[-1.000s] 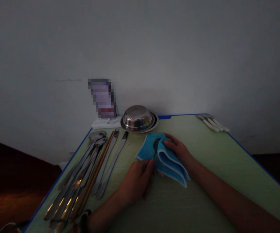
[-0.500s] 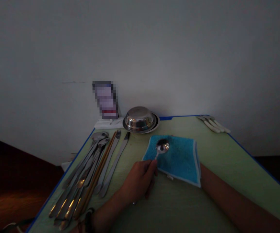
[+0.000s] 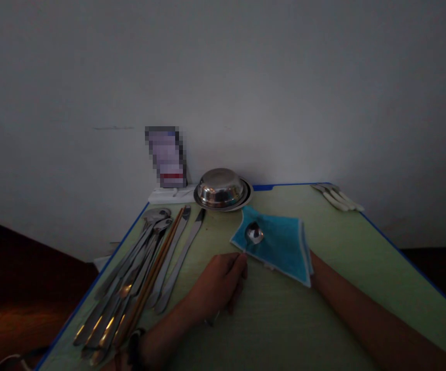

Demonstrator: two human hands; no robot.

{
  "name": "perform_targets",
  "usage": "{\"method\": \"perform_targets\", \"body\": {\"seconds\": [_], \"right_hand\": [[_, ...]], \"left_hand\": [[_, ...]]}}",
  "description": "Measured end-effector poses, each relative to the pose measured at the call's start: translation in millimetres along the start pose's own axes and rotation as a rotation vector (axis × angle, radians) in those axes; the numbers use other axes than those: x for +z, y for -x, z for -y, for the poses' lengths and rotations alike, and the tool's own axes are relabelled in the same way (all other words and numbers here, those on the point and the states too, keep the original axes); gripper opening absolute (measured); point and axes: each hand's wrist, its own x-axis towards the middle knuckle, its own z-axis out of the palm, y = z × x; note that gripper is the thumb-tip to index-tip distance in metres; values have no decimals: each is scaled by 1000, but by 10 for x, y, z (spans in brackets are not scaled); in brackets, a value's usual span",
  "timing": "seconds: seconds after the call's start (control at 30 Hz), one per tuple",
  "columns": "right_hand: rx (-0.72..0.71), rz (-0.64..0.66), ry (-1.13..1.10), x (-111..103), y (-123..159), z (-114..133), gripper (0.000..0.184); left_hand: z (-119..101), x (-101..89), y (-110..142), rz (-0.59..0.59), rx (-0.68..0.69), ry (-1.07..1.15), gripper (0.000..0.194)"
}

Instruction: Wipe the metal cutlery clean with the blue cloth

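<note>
My left hand (image 3: 223, 281) is closed around the handle of a shiny metal spoon (image 3: 254, 233), with its bowl facing up. The handle's end shows below my fist. Behind the bowl spreads a blue cloth (image 3: 280, 242) with a pale hem, draped over my right hand. Only the right wrist (image 3: 317, 270) and forearm show; the fingers are hidden beneath the cloth, which they hold up against the spoon bowl.
Left on the green table (image 3: 284, 330) lie several metal spoons (image 3: 130, 278), wooden chopsticks (image 3: 155, 273) and two table knives (image 3: 182, 263). At the back stand an upturned metal bowl (image 3: 223, 188) and a blurred phone (image 3: 167, 157). White-handled forks (image 3: 336, 198) lie at the far right.
The cloth has shifted slightly left and its left side has bunched up around the spoon bowl. Both hands have moved a little left; the spoon stays in my left hand.
</note>
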Motion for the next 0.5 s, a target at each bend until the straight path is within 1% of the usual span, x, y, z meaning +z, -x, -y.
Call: {"method": "perform_targets", "body": {"seconds": [0.07,0.13,0.17,0.23,0.3,0.33,0.43,0.5], "right_hand": [[-6,10,-35,51,48,78,37],[-17,4,1,85,99,160,47],[-14,16,53,94,120,196,47],[20,94,162,96,148,246,35],[51,160,163,88,157,257,31],[54,162,120,85,156,249,31],[73,90,-47,81,139,186,29],[107,-8,-160,83,117,132,29]], "left_hand": [[6,-6,-2,-8,9,-46,36],[25,-5,-5,-24,55,-101,34],[38,-2,-5,-28,72,-119,34],[60,7,-3,-27,71,-122,36],[64,12,3,-4,49,-92,36],[57,11,7,10,52,-75,35],[13,-5,22,66,95,-24,31],[-16,-18,30,106,112,-11,29]]}}
